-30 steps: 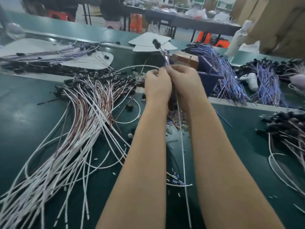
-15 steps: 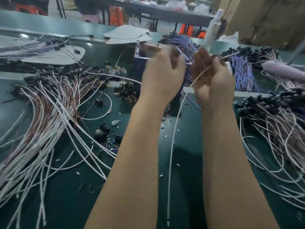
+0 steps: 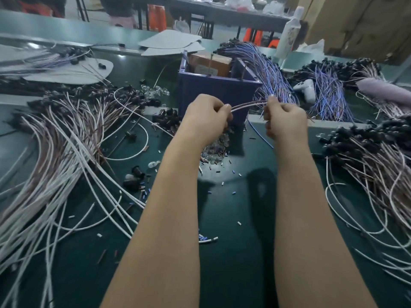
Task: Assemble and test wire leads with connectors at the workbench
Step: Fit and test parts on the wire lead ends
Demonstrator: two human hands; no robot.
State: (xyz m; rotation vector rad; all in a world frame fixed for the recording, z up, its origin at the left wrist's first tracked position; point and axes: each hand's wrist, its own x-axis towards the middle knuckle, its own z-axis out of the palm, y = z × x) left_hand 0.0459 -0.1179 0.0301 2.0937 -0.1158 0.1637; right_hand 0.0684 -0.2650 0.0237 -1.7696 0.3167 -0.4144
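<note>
Pinkish-white wire lead [image 3: 246, 105] spans between the left hand [image 3: 206, 121] and the right hand [image 3: 287, 122], each pinching it with curled fingers, above the green bench mat [image 3: 235, 207], just in front of the blue bin [image 3: 213, 92], with a heap of white leads [image 3: 55, 174] at left.

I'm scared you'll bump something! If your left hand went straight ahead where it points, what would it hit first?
Most likely the blue bin, standing just beyond the left hand that pinches the wire. The gap between them is hard to judge from here.
</note>
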